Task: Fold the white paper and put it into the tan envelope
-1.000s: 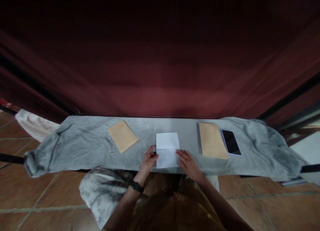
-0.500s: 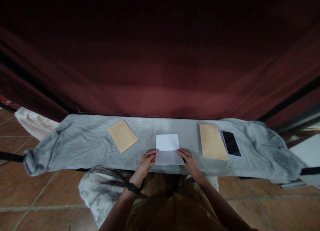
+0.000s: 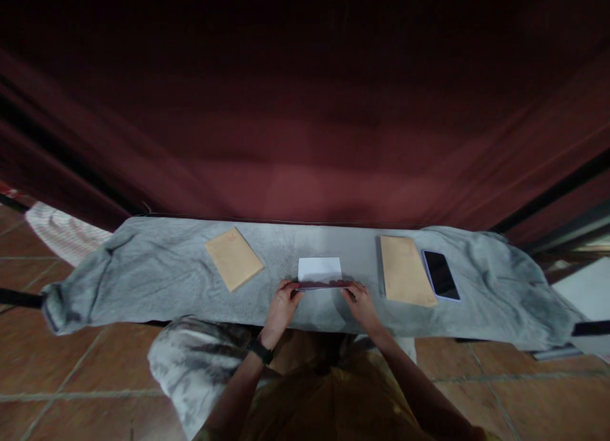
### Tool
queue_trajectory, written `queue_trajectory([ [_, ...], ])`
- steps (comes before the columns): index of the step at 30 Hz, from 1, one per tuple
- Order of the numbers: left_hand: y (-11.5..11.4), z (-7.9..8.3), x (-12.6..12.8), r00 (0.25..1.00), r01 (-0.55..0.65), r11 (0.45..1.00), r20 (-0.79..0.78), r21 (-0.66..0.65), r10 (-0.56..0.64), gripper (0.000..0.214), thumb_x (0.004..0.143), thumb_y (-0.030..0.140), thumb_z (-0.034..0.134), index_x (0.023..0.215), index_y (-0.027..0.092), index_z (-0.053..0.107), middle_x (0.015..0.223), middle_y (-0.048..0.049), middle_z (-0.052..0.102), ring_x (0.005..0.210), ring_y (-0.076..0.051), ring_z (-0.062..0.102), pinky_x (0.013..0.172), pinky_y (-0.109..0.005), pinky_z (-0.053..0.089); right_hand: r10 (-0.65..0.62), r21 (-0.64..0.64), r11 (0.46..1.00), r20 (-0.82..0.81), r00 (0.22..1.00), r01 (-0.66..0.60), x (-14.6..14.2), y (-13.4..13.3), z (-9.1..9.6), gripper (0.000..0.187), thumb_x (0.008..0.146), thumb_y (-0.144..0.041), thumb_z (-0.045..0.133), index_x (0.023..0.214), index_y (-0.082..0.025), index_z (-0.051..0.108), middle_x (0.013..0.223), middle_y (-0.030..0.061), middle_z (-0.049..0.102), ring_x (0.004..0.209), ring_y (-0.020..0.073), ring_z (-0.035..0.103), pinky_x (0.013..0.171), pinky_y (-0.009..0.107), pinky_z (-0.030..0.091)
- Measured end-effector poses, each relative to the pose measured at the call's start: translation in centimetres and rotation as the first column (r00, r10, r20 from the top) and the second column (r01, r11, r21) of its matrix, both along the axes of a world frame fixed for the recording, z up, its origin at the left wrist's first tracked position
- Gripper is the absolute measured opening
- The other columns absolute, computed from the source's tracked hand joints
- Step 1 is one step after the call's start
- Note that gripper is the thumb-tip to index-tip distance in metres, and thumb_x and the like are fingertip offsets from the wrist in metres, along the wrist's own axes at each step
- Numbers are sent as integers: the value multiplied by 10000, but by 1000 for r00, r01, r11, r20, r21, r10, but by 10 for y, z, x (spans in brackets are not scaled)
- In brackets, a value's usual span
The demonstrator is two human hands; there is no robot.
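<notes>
A white sheet of paper [image 3: 319, 267] lies in the middle of the grey cloth, its far part flat. The near part is tilted up along a crease, so I see it almost edge-on. My left hand [image 3: 283, 304] pinches the raised part at its left end, and my right hand [image 3: 360, 304] pinches it at the right end. To the left lies a brown envelope [image 3: 234, 259], turned at an angle. A second, larger brown envelope [image 3: 406, 271] rests to the right of my right hand.
The grey cloth [image 3: 152, 269] covers a long narrow surface. Beyond the right envelope lies a phone [image 3: 441, 274] with a dark screen. A dark red fabric wall [image 3: 305, 142] rises along the far edge, and tiled floor [image 3: 105, 365] shows below.
The near part of the paper, flat before, has been lifted up along the crease. Both hands have turned inward and up with it; the envelopes and phone stay put.
</notes>
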State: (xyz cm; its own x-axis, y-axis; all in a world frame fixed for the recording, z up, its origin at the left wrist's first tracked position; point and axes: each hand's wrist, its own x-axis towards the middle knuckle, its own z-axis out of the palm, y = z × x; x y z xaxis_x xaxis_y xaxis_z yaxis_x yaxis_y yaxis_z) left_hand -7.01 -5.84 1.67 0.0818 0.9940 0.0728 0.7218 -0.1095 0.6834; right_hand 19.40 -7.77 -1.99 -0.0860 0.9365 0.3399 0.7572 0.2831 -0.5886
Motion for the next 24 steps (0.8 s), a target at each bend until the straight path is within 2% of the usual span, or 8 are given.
queue_trajectory([
  [4,6,4,2,999,-7,1000,-39,-30,6,75,855,197,643,857,183,717,994,-84,690,928,-221,677,900,-365,547,-42,-6,999,59,997,42,-1,3,-7,254,1000,-296,471,925,-250,709,960,65,745,960,242,676,879,387,523],
  [8,9,9,5,995,-40,997,-92,-65,34,104,881,238,645,806,189,699,956,-68,681,853,-197,668,837,-325,528,-64,-14,998,58,996,65,-2,10,-10,240,1000,-330,473,919,-254,686,901,56,734,905,244,674,847,376,515],
  [11,10,14,9,987,-86,992,-143,-96,72,127,893,252,643,797,184,690,945,-68,680,800,-185,658,798,-307,507,-75,-19,997,47,996,76,-3,14,-11,254,1004,-346,447,989,-250,682,885,51,734,858,241,677,830,377,516],
  [16,13,22,16,968,-141,979,-226,-150,105,147,912,284,637,823,183,696,975,-77,692,833,-192,678,788,-287,483,-108,-47,993,-10,994,108,-7,20,-8,305,985,-326,463,1212,-214,633,953,69,748,873,242,688,860,388,518],
  [20,16,27,20,948,-185,961,-295,-207,119,178,926,327,625,895,174,711,1018,-98,712,886,-208,694,788,-283,479,-151,-68,986,20,988,152,-12,23,-1,335,951,-277,539,1261,-164,603,938,82,749,886,244,691,871,390,505],
  [24,21,30,21,932,-205,942,-347,-267,104,229,936,375,611,937,174,721,1016,-99,737,917,-207,703,784,-271,475,-169,-85,981,86,982,176,-15,26,5,366,934,-239,585,1291,-158,578,917,63,748,880,225,689,853,361,492],
])
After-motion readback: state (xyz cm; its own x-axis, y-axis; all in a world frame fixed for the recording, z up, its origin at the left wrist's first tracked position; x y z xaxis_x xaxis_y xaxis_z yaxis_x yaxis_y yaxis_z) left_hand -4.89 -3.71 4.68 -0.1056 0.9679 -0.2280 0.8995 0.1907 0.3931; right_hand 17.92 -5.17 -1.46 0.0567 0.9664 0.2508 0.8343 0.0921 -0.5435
